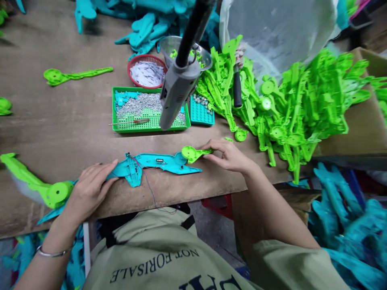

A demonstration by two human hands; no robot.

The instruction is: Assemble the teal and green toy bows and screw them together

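Observation:
A long blue plastic shell half lies open along the table's front edge, with a small metal motor-like part and thin wires in it. Flat over its left portion rests my left hand, fingers stretched out. My right hand pinches a short green plastic piece by its narrow end. The round end of that piece sits at the shell's right end; whether it is seated there I cannot tell. Beyond my left hand, a green arm-shaped piece with a round hub sits at the shell's left end.
Ahead stand a green basket of screws with a screwdriver, a red basket of white strips and a blue tray. A grey power tool hangs above. Green parts are heaped at right, blue parts at the back.

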